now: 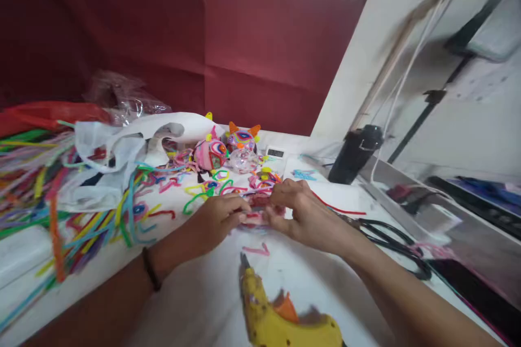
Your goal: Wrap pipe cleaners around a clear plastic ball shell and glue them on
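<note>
My left hand (223,216) and my right hand (293,210) meet at the middle of the white table. Between their fingertips is a small pink and red craft piece (255,219), blurred and partly hidden by the fingers. Both hands are closed on it, thumbs and fingers pinching from either side. A short bent pink pipe cleaner (258,250) lies just in front of them. Nearer to me rests a yellow glue gun (268,312) with an orange trigger, its dark nozzle pointing toward the hands.
Behind the hands stand colourful decorated balls (210,154) and a clear ball (244,161). Loose pipe cleaners (95,233) heap at left beside white fabric (93,195). Black-handled scissors (386,236), a phone (476,293) and a grey tray (402,195) lie right.
</note>
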Motion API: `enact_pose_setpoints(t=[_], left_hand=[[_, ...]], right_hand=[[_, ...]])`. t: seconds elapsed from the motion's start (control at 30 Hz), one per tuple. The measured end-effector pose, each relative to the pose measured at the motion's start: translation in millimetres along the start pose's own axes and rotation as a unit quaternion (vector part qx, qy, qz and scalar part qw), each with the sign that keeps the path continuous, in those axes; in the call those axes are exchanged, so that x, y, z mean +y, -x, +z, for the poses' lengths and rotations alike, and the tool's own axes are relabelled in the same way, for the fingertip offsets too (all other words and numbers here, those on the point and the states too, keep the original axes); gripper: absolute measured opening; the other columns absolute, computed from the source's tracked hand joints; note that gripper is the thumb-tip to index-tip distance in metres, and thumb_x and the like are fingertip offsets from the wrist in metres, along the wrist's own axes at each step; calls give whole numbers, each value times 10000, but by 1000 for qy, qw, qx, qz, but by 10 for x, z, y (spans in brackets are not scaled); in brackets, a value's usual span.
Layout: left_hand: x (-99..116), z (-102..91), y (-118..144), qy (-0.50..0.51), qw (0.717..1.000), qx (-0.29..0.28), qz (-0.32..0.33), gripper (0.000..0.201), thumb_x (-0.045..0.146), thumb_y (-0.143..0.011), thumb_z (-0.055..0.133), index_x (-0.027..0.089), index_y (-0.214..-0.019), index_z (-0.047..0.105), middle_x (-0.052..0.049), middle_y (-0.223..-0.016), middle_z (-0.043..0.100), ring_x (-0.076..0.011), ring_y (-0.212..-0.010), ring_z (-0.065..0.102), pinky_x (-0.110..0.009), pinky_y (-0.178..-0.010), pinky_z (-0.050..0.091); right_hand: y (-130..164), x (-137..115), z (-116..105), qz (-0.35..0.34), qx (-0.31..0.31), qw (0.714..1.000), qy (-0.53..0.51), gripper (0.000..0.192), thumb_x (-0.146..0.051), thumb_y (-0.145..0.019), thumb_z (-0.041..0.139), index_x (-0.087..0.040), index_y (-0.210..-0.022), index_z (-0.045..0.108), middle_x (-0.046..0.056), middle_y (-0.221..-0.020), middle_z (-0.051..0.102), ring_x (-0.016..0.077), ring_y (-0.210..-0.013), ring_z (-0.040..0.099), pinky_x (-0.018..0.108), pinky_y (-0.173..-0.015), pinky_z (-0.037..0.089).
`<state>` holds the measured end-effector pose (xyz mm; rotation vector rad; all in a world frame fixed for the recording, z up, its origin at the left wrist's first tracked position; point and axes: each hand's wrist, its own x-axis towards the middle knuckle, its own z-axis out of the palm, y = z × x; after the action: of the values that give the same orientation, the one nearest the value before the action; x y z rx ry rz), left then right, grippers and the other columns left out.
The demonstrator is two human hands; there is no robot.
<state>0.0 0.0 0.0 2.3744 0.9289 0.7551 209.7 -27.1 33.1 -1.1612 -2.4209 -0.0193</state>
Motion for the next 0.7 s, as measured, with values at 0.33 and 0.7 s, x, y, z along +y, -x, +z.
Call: enact_pose_setpoints(t=[0.33, 0.7], left_hand=[[41, 65, -20, -34, 998, 22, 44, 222, 186, -884, 395, 169, -814, 605, -33, -799, 631, -171, -769, 571, -266, -735, 405], [79, 71, -5, -31, 998, 25, 46, 202, 154, -869, 398, 166, -798, 586, -32, -773, 611, -176, -754, 560, -270, -714, 399]], right_hand=[[12, -19, -3, 9, -24, 1000, 13, 115, -136, -784, 589, -159, -674, 613, 14, -668, 643, 181, -725, 584, 332, -754, 333], [6, -88, -29, 11, -27, 1000, 7, 91, -86, -715, 585, -148, -669, 632, 6, -647, 639, 174, -704, 563, 335, -760, 313]])
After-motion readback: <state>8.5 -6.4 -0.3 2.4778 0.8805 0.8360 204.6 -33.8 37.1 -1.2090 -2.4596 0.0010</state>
